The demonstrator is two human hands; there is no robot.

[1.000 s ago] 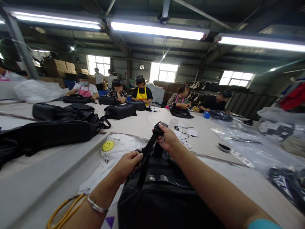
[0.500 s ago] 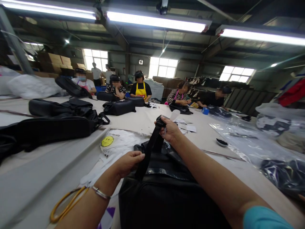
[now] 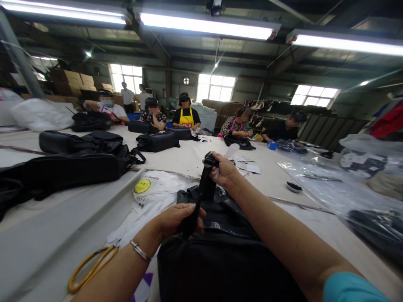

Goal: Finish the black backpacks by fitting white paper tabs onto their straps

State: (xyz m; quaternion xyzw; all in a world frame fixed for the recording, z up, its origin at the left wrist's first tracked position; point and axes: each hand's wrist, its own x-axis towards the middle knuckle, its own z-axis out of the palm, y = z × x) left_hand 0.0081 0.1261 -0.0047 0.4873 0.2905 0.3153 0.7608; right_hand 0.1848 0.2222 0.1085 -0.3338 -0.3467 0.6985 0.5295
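Observation:
A black bag (image 3: 220, 268) lies on the table right in front of me. From it a black webbing strap (image 3: 203, 191) rises, stretched between my two hands. My left hand (image 3: 176, 220) is closed round the strap's lower part, just above the bag. My right hand (image 3: 223, 170) grips the strap's upper end, where a black buckle (image 3: 208, 159) shows at my fingers. A silver bracelet (image 3: 140, 251) sits on my left wrist.
Yellow-handled scissors (image 3: 90, 272) lie at my left forearm, beside a white plastic bag with a smiley face (image 3: 143, 185). Black bags (image 3: 82, 161) are stacked to the left, clear plastic sheets (image 3: 327, 188) to the right. Several people work at the table's far end.
My left hand has slid right along the strap and wrapped further round it. My right hand stays high on the buckle end. A far worker has lowered a black bag onto the table.

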